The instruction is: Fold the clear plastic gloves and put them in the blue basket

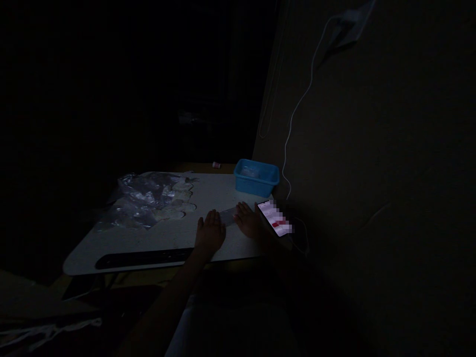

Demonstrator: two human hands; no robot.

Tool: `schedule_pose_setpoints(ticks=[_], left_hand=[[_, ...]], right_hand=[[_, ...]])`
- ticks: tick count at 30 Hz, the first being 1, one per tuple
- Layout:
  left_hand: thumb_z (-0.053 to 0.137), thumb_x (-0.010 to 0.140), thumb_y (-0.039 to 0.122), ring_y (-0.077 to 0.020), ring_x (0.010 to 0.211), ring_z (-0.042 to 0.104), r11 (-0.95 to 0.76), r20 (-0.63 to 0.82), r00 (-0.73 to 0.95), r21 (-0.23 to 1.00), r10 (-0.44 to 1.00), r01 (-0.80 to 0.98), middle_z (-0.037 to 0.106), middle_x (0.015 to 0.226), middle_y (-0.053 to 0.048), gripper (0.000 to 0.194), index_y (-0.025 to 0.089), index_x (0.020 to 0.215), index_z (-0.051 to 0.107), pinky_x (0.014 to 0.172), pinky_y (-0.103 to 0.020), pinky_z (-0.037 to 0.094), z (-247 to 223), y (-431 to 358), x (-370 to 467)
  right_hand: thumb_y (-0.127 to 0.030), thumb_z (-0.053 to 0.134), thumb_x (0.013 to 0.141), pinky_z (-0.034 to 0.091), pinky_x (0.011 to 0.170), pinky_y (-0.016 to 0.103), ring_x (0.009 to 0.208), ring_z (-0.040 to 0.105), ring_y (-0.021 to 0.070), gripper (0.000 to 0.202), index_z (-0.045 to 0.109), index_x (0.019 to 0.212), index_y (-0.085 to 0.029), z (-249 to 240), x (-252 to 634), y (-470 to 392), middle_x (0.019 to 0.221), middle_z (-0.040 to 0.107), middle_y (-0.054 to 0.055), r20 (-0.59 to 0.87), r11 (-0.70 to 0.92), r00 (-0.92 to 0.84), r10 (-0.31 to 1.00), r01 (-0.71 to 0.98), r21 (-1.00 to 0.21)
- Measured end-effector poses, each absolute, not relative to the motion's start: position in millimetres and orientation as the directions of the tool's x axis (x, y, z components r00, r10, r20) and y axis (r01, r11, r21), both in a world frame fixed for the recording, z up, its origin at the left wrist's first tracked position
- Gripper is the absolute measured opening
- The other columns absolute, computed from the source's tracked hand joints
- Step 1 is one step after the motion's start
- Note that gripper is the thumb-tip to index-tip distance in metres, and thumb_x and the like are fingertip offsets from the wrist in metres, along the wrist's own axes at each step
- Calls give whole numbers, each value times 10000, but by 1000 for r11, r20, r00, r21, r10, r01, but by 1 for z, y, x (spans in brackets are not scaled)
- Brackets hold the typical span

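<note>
A small clear plastic piece [229,216] lies flat on the white table [148,241], between my two hands. My left hand [211,232] rests palm down at its left end with the fingers stretched forward. At the right end my right hand [247,219] lies flat, fingers extended over the plastic's edge. Neither hand grips anything. Just right of my right hand is a phone [274,218] with its screen lit. The scene is very dark, so fine detail of the plastic is hard to make out.
Crumpled clear plastic bags [145,198] and pale flat pieces [178,206] cover the table's left side. A blue basket [256,186] holding something clear stands at the back right. Behind the table lies a small cup-like item [216,165]. A white cable [291,119] hangs along the right wall.
</note>
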State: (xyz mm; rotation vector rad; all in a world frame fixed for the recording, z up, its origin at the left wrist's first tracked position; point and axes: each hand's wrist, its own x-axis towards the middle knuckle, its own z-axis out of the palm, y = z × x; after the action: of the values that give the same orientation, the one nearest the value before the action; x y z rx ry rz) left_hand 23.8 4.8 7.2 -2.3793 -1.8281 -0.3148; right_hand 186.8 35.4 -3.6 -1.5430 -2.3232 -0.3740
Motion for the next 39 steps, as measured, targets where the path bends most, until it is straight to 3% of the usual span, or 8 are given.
schedule_pose_setpoints(ticks=[11,22,26,39], left_hand=[[221,857,293,-232,1275,302,-261,259,247,20,934,965,349,1374,-154,518,57,1293,373,1013,-443,230,4,5,23],[223,840,223,-234,1281,291,-261,210,254,4,944,965,324,1388,-145,511,55,1304,358,1004,-446,244,6,6,22],[223,838,215,-236,1280,294,-265,213,257,8,943,964,338,1381,-149,509,49,1299,363,999,-446,254,6,5,22],[225,857,291,-255,1262,322,-271,266,250,46,931,961,361,1360,-174,525,31,1286,378,1001,-466,249,4,6,24]], right_hand=[[-390,276,894,58,1028,573,1277,284,286,520,468,1216,-30,-1,192,40,1303,423,217,455,163,-137,880,986,-19],[-366,176,924,108,1066,488,1304,238,182,481,369,1300,-137,3,145,8,1372,370,92,358,501,-459,813,865,-27],[-382,179,925,100,1062,508,1294,266,182,475,389,1288,-158,4,144,9,1354,397,93,351,486,-442,825,873,-43],[-359,244,923,92,1037,563,1275,306,215,425,453,1236,-162,-4,195,38,1322,439,101,410,413,-399,820,909,59]])
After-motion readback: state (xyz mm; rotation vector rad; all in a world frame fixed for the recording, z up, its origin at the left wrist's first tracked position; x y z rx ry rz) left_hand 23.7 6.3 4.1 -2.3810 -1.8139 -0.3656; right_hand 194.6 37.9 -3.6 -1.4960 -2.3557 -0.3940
